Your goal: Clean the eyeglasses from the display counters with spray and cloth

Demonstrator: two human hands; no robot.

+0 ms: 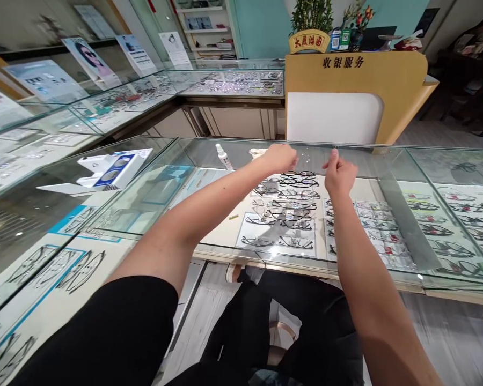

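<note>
Black sleeve (104,327) fills the lower left of the frame, nearest the camera, with dark trousers (241,327) at bottom centre. Both bare forearms extend over a glass counter (221,250). Hands are apart: the left hand (280,157) sits at upper centre, fingers curled, just beside a crumpled white cloth (258,153); the right hand (340,174), right of centre, is loosely closed with its thumb raised. Whether either hand pinches anything thin cannot be determined; no object is plainly visible in them. A white-capped spray bottle (224,157) stands left of the cloth, near the counter's far side, presumably to keep both within easy reach. Beneath the glass, eyeglass frames (299,194) lie in rows, some on white sheets, apparently so that each can be viewed separately from above. An opened carton (123,169), flaps spread, rests at left, well apart from the hands, likely set aside to leave elbow room.
</note>
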